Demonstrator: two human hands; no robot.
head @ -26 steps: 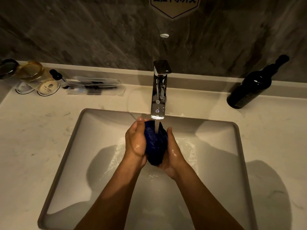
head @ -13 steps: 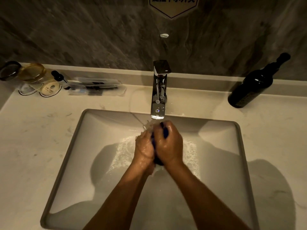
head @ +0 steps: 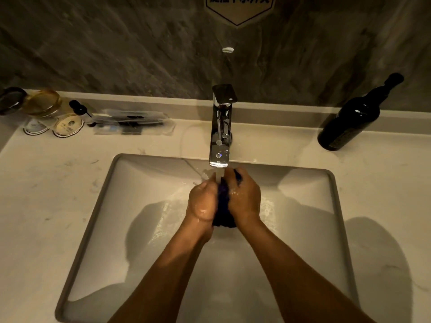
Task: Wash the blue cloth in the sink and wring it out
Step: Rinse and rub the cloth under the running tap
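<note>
The blue cloth [head: 223,206] is bunched into a dark wad between my two hands, right under the running chrome tap [head: 220,136]. My left hand [head: 202,201] grips it from the left with curled fingers. From the right, my right hand [head: 245,197] closes over it, a blue corner poking out near its knuckles. Most of the cloth is hidden by my hands. Water streams from the spout onto the cloth and splashes into the white rectangular sink [head: 98,217].
A dark bottle [head: 352,120] leans against the wall on the counter's back right. At the back left stand glass jars [head: 44,106], a small dropper bottle [head: 80,110] and a clear tray of packets [head: 133,122]. The marble counter [head: 46,183] surrounds the sink.
A second ago my open palms held the cloth between them. Both hands have since closed round it and squeeze it under the stream; splashing spread in the basin.
</note>
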